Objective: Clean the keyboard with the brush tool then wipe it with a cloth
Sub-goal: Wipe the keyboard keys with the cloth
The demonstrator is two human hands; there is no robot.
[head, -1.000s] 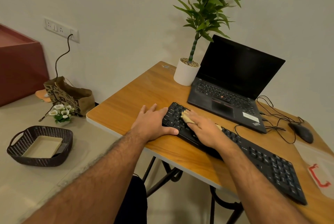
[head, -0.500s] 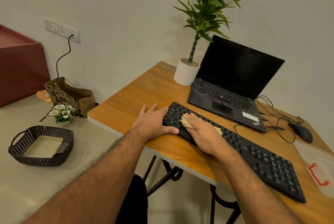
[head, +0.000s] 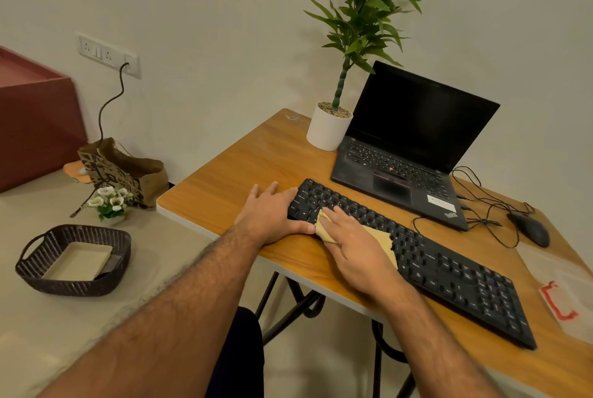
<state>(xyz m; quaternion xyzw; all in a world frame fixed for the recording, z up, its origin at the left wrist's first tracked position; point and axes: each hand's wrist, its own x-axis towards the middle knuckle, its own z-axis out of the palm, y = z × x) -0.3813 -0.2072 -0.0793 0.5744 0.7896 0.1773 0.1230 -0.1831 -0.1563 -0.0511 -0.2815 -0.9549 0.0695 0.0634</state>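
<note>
A long black keyboard (head: 449,272) lies diagonally on the wooden table (head: 237,173). My left hand (head: 272,216) rests flat on the table against the keyboard's left end, with the thumb along its front edge. My right hand (head: 353,246) presses a tan cloth (head: 383,242) onto the keys in the left part of the keyboard. The cloth shows at my fingertips and at the far side of my palm; the rest is hidden under the hand. No brush tool is in view.
An open black laptop (head: 407,153) stands behind the keyboard, with a potted plant (head: 330,128) to its left. A black mouse (head: 529,229) and its tangled cable lie at the right. A clear bag with a red mark (head: 560,299) lies at the right edge. A dark basket (head: 75,261) sits on the low surface at the left.
My right hand has slid the cloth toward the keyboard's front edge, and more of the cloth now shows beside my palm. My left hand has stayed in place.
</note>
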